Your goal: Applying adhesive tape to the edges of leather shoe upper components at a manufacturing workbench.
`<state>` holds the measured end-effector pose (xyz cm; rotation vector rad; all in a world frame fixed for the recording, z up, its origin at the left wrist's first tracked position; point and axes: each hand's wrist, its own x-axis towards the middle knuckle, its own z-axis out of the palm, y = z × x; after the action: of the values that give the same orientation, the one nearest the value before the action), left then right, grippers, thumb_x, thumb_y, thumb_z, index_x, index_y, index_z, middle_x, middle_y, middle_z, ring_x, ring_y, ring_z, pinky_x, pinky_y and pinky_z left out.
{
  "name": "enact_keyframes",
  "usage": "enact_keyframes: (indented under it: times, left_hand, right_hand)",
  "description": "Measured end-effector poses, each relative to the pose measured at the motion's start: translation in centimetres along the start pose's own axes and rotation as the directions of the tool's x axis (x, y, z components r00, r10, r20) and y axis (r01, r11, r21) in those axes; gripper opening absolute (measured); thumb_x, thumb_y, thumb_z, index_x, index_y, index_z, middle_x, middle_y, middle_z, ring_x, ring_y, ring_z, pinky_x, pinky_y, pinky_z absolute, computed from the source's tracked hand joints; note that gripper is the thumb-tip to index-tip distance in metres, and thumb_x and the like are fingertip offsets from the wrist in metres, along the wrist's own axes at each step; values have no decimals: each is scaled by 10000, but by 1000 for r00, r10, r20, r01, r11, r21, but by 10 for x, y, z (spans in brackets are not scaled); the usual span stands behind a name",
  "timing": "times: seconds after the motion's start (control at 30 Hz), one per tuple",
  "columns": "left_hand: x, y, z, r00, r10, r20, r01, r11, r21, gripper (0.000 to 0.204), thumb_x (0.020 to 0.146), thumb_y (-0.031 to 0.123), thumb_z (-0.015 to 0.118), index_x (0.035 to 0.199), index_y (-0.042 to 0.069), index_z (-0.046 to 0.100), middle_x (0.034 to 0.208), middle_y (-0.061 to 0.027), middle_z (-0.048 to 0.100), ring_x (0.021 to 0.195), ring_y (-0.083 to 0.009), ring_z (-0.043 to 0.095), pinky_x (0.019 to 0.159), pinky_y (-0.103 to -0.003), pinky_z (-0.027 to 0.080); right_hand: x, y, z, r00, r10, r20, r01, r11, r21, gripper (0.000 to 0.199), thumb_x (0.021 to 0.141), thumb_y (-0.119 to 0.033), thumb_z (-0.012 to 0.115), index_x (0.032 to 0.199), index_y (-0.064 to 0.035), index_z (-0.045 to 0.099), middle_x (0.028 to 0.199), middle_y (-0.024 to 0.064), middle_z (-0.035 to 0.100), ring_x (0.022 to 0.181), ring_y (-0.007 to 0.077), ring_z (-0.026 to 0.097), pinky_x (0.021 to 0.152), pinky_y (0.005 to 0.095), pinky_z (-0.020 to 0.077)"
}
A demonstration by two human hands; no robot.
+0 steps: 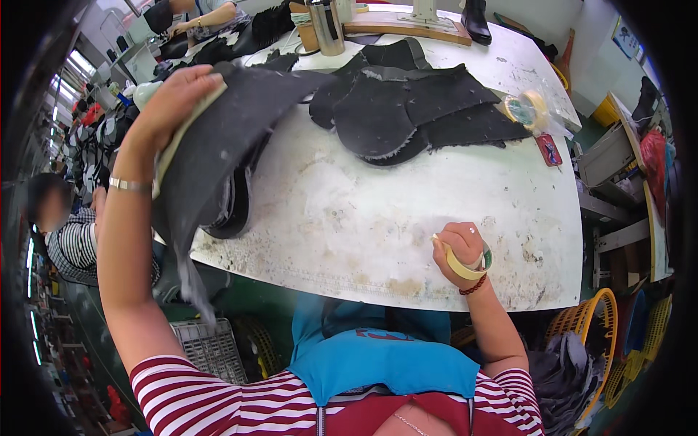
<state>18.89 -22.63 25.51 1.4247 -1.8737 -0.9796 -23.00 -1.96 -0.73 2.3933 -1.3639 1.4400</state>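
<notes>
My left hand (190, 91) is raised at the left with its fingers closed on the upper edge of a dark grey fabric piece (225, 120). The piece hangs over the table's left edge, and a pale strip shows along its side beneath my hand. Above the front right of the table, my right hand (462, 247) is closed in a pinch. A roll of cream masking tape (472, 270) is looped around this hand, and its loose end seems to be between my fingertips. Several black boot-shaped fabric pieces (374, 116) lie overlapping at the far middle.
On the white table (349, 225) are tape rolls in clear plastic (529, 109), a small red object (549, 150), a metal flask (326, 27) and a black boot (475, 20). A yellow basket (603, 320) stands at lower right. Other people sit at the left and far left.
</notes>
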Motion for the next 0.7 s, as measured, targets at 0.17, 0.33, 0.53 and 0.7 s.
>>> enact_keyframes:
  times: [0.17, 0.33, 0.53, 0.7]
  left_hand:
    - [113, -126, -102, 919, 223, -324, 64, 727, 683, 405, 995, 352, 638, 1270, 59, 687, 927, -104, 712, 975, -238, 710, 868, -390, 550]
    - [122, -83, 68, 770, 601, -215, -97, 443, 891, 516, 859, 336, 738, 1324, 120, 687, 1274, -140, 680, 1247, -324, 632, 989, -472, 544]
    - [112, -76, 276, 747, 602, 283, -630, 503, 592, 705, 808, 380, 798, 1431, 103, 619, 1438, -146, 592, 1379, -370, 515, 1128, -468, 459]
    - [133, -80, 307, 864, 465, 194, -461, 575, 676, 412, 876, 154, 676, 1282, 88, 693, 1335, -151, 634, 1200, -359, 633, 958, -456, 569]
  right_hand:
    - [1, 5, 11, 996, 87, -8, -87, 996, 32, 183, 762, -26, 799, 901, -84, 695, 897, 90, 688, 819, 293, 655, 740, 399, 536]
    - [-6, 6, 9, 977, 214, -1, -214, 975, 66, 134, 796, -29, 775, 878, -79, 682, 886, 101, 684, 805, 303, 652, 730, 409, 530]
    - [1, 12, 15, 963, 265, 47, -269, 951, 152, 99, 821, -30, 749, 865, -73, 672, 879, 107, 683, 770, 299, 646, 717, 410, 520]
    - [-3, 13, 12, 946, 317, 70, -324, 927, 189, 90, 825, -35, 744, 868, -70, 673, 875, 106, 684, 767, 297, 649, 715, 410, 520]
